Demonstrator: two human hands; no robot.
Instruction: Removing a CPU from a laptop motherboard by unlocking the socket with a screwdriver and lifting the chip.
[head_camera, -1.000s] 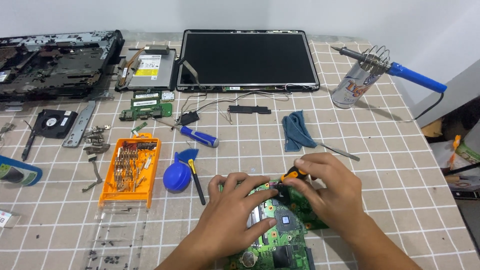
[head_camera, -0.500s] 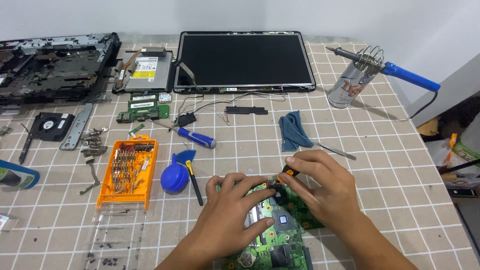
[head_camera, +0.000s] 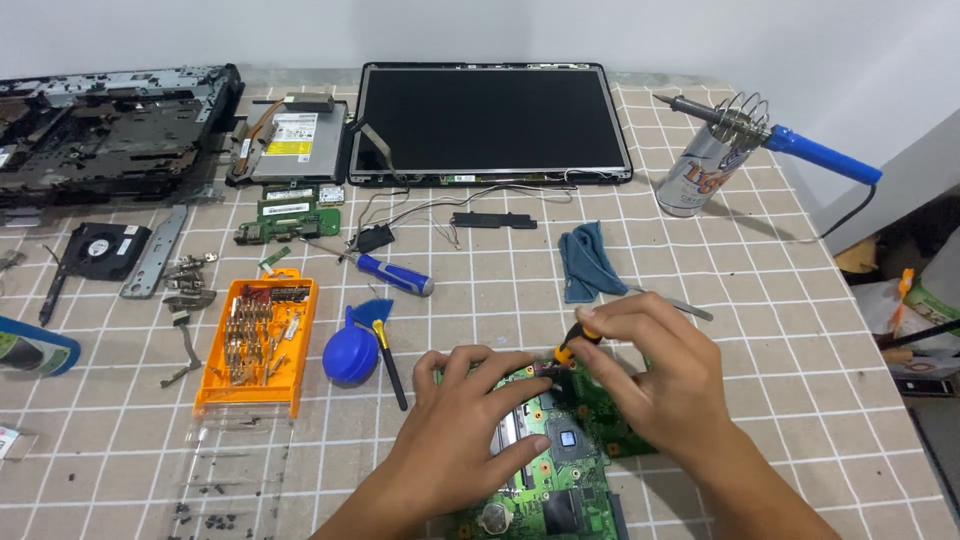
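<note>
— How did the counter (head_camera: 800, 330) look?
— It wore a matt, cloth-like cover in a grid print. The screen panel (head_camera: 490, 120) was glossy black glass.
— And the circuit board (head_camera: 560, 470)?
— Green, faintly shiny, with dull metal parts. The bit case (head_camera: 258, 345) was smooth orange plastic, the can (head_camera: 695, 172) bright metal, the rag (head_camera: 588, 260) soft blue cloth.

The surface (head_camera: 800, 330) wears a beige cloth with a white grid pattern. The circuit board (head_camera: 560, 480) is green, and the small screwdriver (head_camera: 572, 345) over it has an orange-and-black handle. The bit tray (head_camera: 258, 345) is orange, the air blower (head_camera: 350, 355) blue, the folded cloth (head_camera: 588, 262) grey-blue, the second screwdriver (head_camera: 392, 275) blue-handled, and the screen panel (head_camera: 490, 120) black.
</note>
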